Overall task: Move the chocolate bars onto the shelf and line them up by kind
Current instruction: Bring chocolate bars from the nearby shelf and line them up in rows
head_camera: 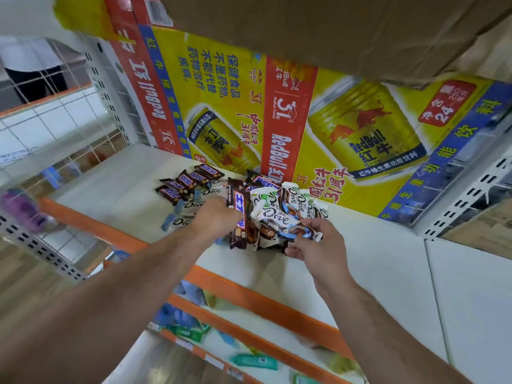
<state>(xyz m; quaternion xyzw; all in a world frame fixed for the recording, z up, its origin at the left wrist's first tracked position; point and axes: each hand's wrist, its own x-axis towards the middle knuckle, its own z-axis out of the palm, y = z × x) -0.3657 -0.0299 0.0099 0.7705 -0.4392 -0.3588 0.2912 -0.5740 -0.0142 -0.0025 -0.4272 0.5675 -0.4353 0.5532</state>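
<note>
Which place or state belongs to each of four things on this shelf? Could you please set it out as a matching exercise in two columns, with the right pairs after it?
Things
1. Row of Snickers bars
2. Fan of white Dove bars
3. Red Bull carton
4. Dark bar with blue lettering

Places or states
A. Gripped by the left hand
B. Up against the back of the shelf, behind the bars
C. Held in the right hand
D. Lying side by side on the shelf, left of both hands

Pairs: 1-D, 2-C, 3-B, 4-A
</note>
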